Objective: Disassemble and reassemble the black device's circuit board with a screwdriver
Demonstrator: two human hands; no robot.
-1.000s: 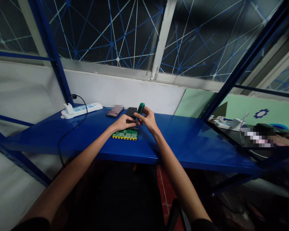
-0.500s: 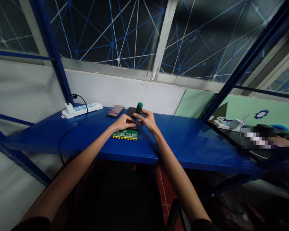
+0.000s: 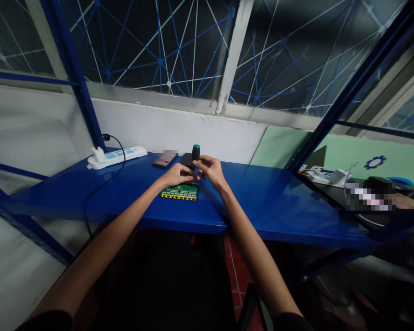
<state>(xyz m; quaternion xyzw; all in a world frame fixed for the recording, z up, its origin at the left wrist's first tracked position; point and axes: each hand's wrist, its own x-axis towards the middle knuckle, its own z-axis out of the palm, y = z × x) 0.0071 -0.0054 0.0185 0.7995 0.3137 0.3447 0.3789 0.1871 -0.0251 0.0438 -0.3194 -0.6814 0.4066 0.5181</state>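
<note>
A screwdriver [image 3: 195,155] with a black and green handle stands nearly upright in my right hand [image 3: 211,171], whose fingers wrap round the handle. Its tip is hidden behind the fingers, over the far right part of a green circuit board [image 3: 181,190]. Yellow parts line the board's near edge as it lies on the blue table. My left hand [image 3: 177,174] rests at the board's far side, fingers bent and pinched together close to the screwdriver's lower end. What those fingers hold, if anything, is too small to make out.
A dark flat object [image 3: 186,159] lies just behind my hands, with a phone [image 3: 165,158] to its left. At the back left is a white power strip [image 3: 119,156], and a black cable [image 3: 89,197] hangs over the table edge. Another person's hand [image 3: 405,202] is at far right.
The screwdriver's handle has tipped slightly to the left and now stands straighter. My right fingers have shifted a little on it; the left hand and board stay nearly in place.
</note>
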